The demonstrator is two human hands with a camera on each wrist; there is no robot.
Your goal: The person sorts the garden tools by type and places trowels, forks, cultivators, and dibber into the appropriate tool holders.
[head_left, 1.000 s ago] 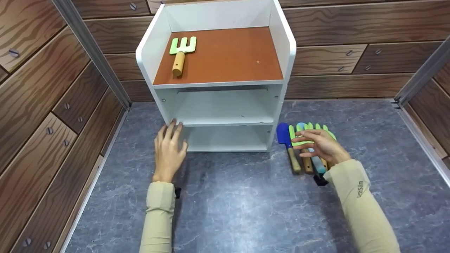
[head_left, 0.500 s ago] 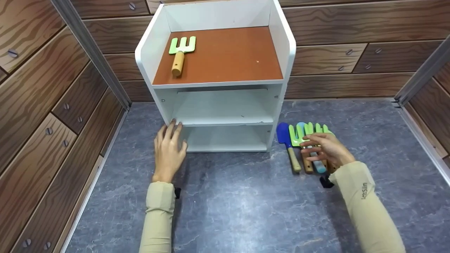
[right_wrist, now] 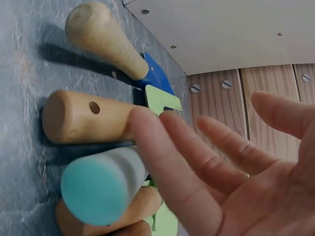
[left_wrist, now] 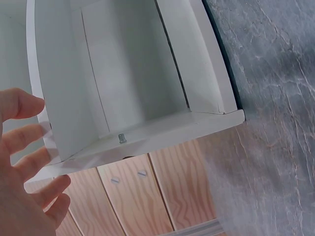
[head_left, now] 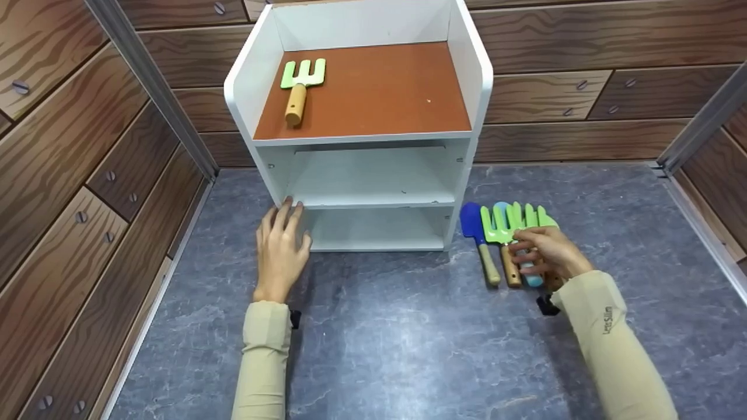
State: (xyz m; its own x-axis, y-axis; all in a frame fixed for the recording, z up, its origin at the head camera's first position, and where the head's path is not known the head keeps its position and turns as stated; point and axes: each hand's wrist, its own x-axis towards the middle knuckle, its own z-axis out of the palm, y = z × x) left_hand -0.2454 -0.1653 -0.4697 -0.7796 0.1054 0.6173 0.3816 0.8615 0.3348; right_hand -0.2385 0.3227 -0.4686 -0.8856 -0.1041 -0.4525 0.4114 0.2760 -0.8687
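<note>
My left hand [head_left: 280,251] rests its fingertips on the left front edge of the white shelf unit [head_left: 379,206], fingers spread. In the left wrist view, the fingers lie around the end of a shelf board [left_wrist: 64,88]. Over the garden tools right of the unit hovers my right hand [head_left: 551,252], fingers loosely bent and holding nothing. Those tools lie side by side on the floor: a blue trowel [head_left: 471,220], a green hand fork [head_left: 496,230], a tool with a teal-ended handle [right_wrist: 93,191], and green tines [head_left: 528,214] partly hidden by the hand.
Another green hand fork [head_left: 297,99] with a wooden handle lies on the unit's brown top [head_left: 379,87]. Wood-patterned walls [head_left: 583,41] close in the back and sides. Grey marbled floor [head_left: 379,338] stretches in front of the unit.
My right hand has shifted a little to the right and back across the tools, uncovering more of the nearer green fork. The left hand has stayed on the shelf unit.
</note>
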